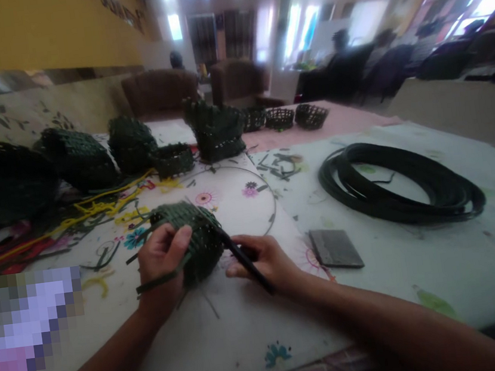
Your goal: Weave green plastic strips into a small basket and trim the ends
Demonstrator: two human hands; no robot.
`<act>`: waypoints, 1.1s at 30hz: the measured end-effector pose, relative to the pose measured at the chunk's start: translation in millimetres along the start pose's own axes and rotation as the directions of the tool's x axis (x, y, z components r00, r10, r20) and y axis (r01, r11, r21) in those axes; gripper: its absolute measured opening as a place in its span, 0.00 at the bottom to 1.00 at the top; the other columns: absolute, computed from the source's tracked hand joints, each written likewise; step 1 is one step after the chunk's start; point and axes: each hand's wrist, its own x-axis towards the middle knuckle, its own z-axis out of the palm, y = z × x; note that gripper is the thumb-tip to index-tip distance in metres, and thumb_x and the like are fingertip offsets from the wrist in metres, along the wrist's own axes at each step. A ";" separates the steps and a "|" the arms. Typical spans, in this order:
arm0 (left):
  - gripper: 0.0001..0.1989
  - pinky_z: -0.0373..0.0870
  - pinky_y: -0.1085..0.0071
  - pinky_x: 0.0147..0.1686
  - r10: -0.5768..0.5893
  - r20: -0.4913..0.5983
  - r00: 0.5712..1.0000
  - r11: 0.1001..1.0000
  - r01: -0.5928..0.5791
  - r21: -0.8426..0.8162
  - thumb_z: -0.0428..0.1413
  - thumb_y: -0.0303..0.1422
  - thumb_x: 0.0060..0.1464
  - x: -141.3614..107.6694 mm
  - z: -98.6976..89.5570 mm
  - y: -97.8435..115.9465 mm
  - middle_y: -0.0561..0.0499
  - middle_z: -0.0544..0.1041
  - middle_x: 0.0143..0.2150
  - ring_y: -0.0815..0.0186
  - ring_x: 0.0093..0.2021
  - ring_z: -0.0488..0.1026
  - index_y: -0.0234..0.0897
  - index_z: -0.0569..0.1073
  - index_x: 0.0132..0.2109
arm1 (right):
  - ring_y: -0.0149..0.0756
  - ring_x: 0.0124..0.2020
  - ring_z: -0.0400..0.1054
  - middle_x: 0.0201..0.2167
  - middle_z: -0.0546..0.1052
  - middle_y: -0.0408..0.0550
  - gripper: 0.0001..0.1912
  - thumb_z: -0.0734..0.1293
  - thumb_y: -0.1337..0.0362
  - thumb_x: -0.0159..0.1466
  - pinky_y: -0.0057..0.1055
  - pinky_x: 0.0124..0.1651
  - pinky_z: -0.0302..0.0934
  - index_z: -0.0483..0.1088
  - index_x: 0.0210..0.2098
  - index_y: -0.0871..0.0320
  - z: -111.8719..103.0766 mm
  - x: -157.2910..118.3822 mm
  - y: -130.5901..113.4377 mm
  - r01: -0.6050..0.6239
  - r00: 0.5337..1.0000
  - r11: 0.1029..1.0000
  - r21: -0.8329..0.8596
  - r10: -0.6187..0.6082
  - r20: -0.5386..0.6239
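A small dark green woven basket [201, 242] is gripped in my left hand [160, 262], thumb on top, above the flowered white cloth. Loose strip ends stick out around my left fingers. My right hand [263, 262] is closed around the black handle of a knife [244, 260]. Its thin blade points up and left across the basket's right side; blur hides whether the tip goes under a strip. A thin hoop of strip or wire [272, 197] curves on the cloth behind the basket.
A coil of dark strip [413, 213] lies right, near a grey flat block [336, 248]. Several woven baskets [218, 132] line the back and left. Yellow strips [97, 207] and cut scraps [279, 166] lie about. People [343, 65] sit in the background.
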 end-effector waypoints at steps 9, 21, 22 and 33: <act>0.18 0.51 0.75 0.21 0.117 0.096 0.988 0.972 -0.134 0.193 0.60 0.38 0.54 14.9 -8.5 -2.2 0.59 0.56 0.21 0.72 0.22 0.52 0.39 0.61 0.23 | 0.42 0.35 0.71 0.33 0.79 0.49 0.38 0.77 0.58 0.54 0.34 0.39 0.61 0.69 0.62 0.57 -50.4 23.1 -7.7 -0.277 0.942 0.717 -0.639 0.071 -0.329; 0.19 0.50 0.74 0.19 0.208 0.381 0.901 0.864 -0.351 0.361 0.60 0.39 0.51 15.9 -9.0 3.3 0.58 0.57 0.17 0.72 0.18 0.52 0.39 0.62 0.20 | 0.55 0.50 0.66 0.47 0.75 0.66 0.15 0.65 0.60 0.69 0.50 0.52 0.59 0.76 0.49 0.62 -59.1 23.3 -11.3 -0.130 0.961 0.458 -0.879 -0.161 -0.226; 0.19 0.49 0.74 0.19 0.215 0.393 0.894 0.861 -0.363 0.356 0.60 0.40 0.51 14.8 -8.2 3.7 0.58 0.57 0.16 0.72 0.18 0.52 0.39 0.62 0.20 | 0.53 0.52 0.67 0.50 0.75 0.63 0.19 0.67 0.57 0.68 0.50 0.54 0.60 0.74 0.54 0.60 -55.9 22.9 -10.9 -0.062 0.962 0.604 -0.795 -0.176 -0.208; 0.16 0.55 0.73 0.21 0.206 0.616 0.760 0.846 -0.455 0.279 0.61 0.40 0.51 13.2 -8.2 6.5 0.56 0.67 0.16 0.70 0.18 0.59 0.40 0.71 0.21 | 0.42 0.53 0.68 0.61 0.68 0.55 0.41 0.71 0.44 0.61 0.42 0.54 0.67 0.58 0.69 0.48 -14.2 14.9 13.8 -0.066 0.998 0.960 0.273 0.064 0.017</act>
